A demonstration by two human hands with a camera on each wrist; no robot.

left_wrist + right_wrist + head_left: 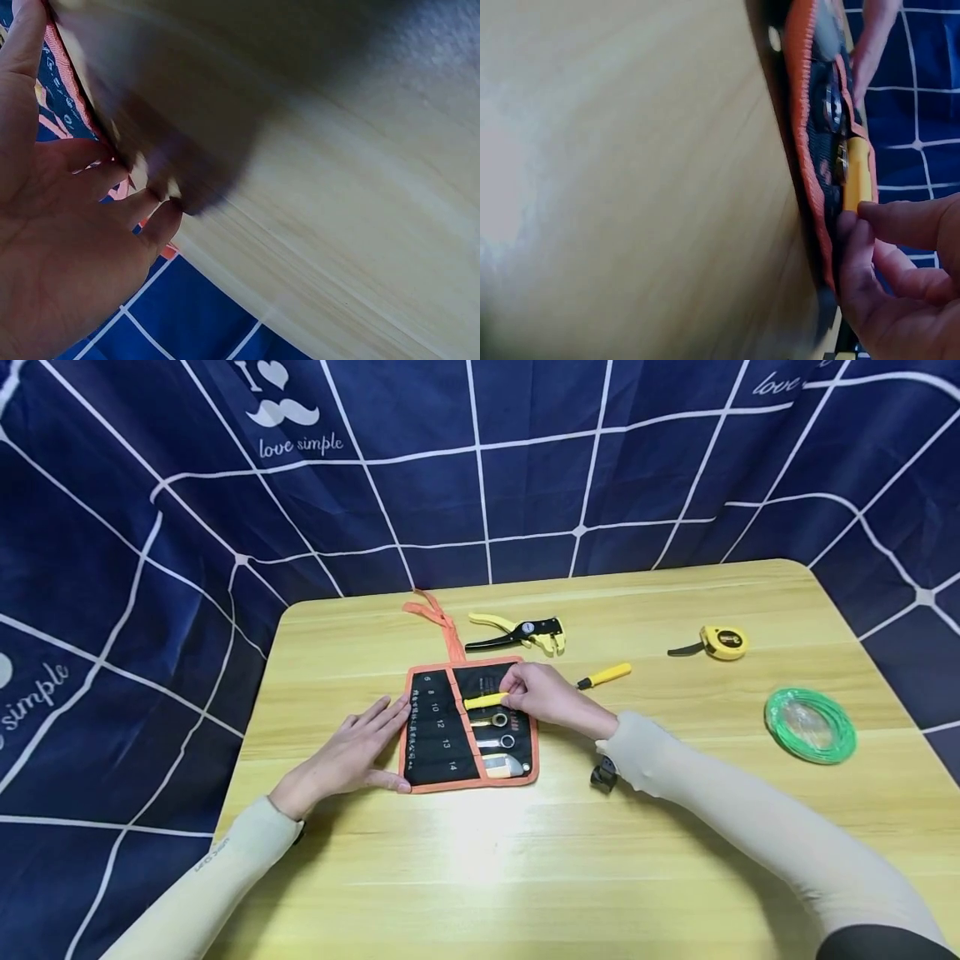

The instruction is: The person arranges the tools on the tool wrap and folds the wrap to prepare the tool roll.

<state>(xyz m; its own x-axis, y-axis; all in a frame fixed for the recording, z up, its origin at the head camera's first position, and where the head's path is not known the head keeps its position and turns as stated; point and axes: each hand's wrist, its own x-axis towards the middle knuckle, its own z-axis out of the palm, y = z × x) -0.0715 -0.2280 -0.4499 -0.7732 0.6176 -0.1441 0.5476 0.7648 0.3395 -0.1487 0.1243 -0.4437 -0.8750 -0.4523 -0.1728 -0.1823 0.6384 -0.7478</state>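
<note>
A black tool pouch point(427, 756) with orange trim lies unfolded on the table. My left hand point(360, 743) rests along its left edge, fingers straight and thumb spread at the lower corner. With thumb and fingertips, my right hand point(547, 695) pinches the yellow handle of a tool point(857, 172) lying in the top pocket; its other end is hidden under the cloth. Below that handle, two ring-ended wrenches point(498, 720) stick out of their pockets. A pale utility knife point(504, 766) sits in the bottom pocket.
Behind the pouch lie its orange tie straps point(452, 639) and yellow-black wire strippers point(525, 631). Another yellow-handled tool point(609, 674) is beyond my right wrist. Farther right are a yellow tape measure point(725, 643) and a green wire coil point(842, 727). Blue checked cloth point(420, 493) hangs around the table point(480, 893).
</note>
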